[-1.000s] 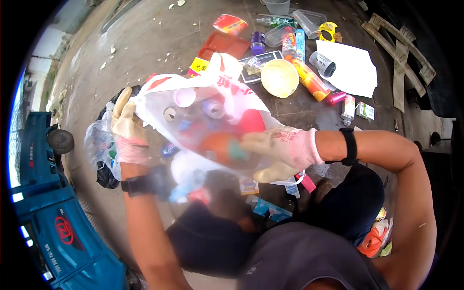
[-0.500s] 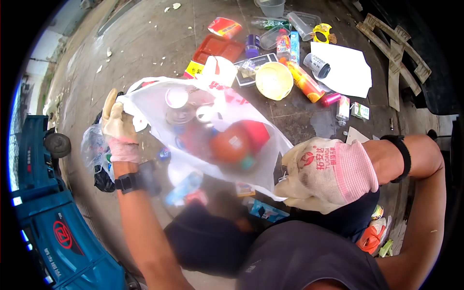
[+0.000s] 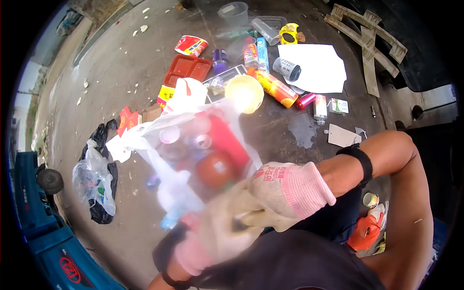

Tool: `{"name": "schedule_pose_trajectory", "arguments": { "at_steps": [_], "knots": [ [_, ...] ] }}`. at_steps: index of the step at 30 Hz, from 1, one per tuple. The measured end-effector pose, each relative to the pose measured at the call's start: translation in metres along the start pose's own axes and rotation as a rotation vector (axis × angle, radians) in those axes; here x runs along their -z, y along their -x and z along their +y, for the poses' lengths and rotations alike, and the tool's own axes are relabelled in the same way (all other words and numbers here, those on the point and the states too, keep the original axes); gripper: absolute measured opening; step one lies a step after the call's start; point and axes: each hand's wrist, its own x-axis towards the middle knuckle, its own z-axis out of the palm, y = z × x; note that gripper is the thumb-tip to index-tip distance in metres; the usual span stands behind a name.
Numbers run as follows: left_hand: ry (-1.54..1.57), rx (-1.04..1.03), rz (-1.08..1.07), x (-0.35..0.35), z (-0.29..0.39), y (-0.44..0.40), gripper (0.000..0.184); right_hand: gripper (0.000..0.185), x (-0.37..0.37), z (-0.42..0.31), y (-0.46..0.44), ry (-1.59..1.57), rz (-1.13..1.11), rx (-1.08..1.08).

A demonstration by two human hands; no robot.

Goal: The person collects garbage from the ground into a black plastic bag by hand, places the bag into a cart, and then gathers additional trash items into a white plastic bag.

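Observation:
A translucent white plastic bag (image 3: 179, 191) lies before me, smeared by motion. Through it show a round red-brown container (image 3: 215, 169), a red piece (image 3: 228, 142) and pale round lids. My right hand (image 3: 275, 193), in a cream work glove with a pink cuff, is closed on the bag's near right edge. Close beside it is my left hand (image 3: 222, 232), gloved the same way, at the near side of the bag. Its fingers are blurred and partly hidden by the right glove, so their grip does not show.
Beyond the bag are a yellow tub (image 3: 244, 94), a red tray (image 3: 186, 70), an orange bottle (image 3: 273, 88), a paper cup (image 3: 286, 69) and a white sheet (image 3: 321, 67). Left are black and clear bags (image 3: 96, 179) and a blue vehicle (image 3: 63, 251). Wooden slats (image 3: 369, 48) lie far right.
My left hand has left the bag's far left edge and come in beside the right hand. The bag has sagged lower and the view has shifted.

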Motion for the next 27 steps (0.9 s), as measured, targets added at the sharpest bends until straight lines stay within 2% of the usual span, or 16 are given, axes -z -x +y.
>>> {"name": "schedule_pose_trajectory", "arguments": {
  "at_steps": [2, 6, 7, 9, 10, 11, 12, 13, 15, 18, 21, 22, 24, 25, 26, 27],
  "knots": [
    [0.177, 0.134, -0.011, -0.013, -0.009, -0.001, 0.046, 0.022, 0.008, -0.002, 0.007, -0.005, -0.024, -0.037],
    [0.48, 0.479, -0.017, -0.013, -0.015, -0.007, 0.044, 0.027, 0.026, 0.021, 0.015, -0.333, -0.083, -0.082],
    [0.581, 0.587, -0.003, -0.01, -0.012, -0.009, 0.043, 0.03, 0.02, 0.03, 0.026, -0.135, 0.211, -0.118],
    [0.616, 0.615, -0.021, -0.007, -0.005, -0.005, 0.043, 0.03, 0.062, 0.037, 0.037, -0.342, 0.286, -0.339],
    [0.637, 0.629, -0.025, -0.006, 0.0, -0.005, 0.043, 0.028, 0.07, 0.073, 0.044, -0.315, 0.446, -0.306],
    [0.578, 0.658, -0.014, -0.002, 0.012, -0.008, 0.033, 0.032, 0.077, 0.122, 0.054, -0.194, 0.531, -0.323],
    [0.549, 0.65, -0.048, -0.001, 0.017, -0.009, 0.033, 0.038, 0.085, 0.171, 0.065, -0.072, 0.616, -0.351],
    [0.518, 0.643, -0.085, 0.0, 0.02, -0.011, 0.032, 0.049, 0.086, 0.189, 0.066, 0.067, 0.76, -0.638],
    [0.465, 0.644, -0.156, 0.0, 0.02, -0.012, 0.033, 0.065, 0.098, 0.243, 0.074, 0.36, 0.582, -0.897],
    [0.435, 0.548, -0.227, -0.004, 0.02, -0.02, 0.036, 0.085, 0.087, 0.319, 0.066, 0.466, 0.538, -1.087],
    [0.204, 0.418, -0.296, -0.003, 0.027, -0.028, 0.041, 0.101, 0.073, 0.335, 0.051, 0.458, 0.495, -1.295],
    [0.176, 0.399, -0.298, -0.002, 0.029, -0.031, 0.042, 0.106, 0.074, 0.331, 0.047, 0.359, 0.481, -1.34],
    [0.129, 0.367, -0.299, -0.002, 0.031, -0.028, 0.045, 0.109, 0.06, 0.353, 0.051, 0.281, 0.559, -1.301],
    [0.091, 0.329, -0.317, -0.003, 0.017, -0.018, 0.047, 0.092, 0.055, 0.354, 0.055, 0.226, 0.601, -1.232],
    [0.114, 0.282, -0.285, -0.006, 0.009, -0.012, 0.048, 0.081, 0.043, 0.396, 0.071, -0.006, 0.683, -0.981],
    [0.135, 0.236, -0.254, -0.009, 0.004, -0.009, 0.049, 0.076, 0.044, 0.384, 0.073, -0.342, 0.648, -0.935]
  ]
}}
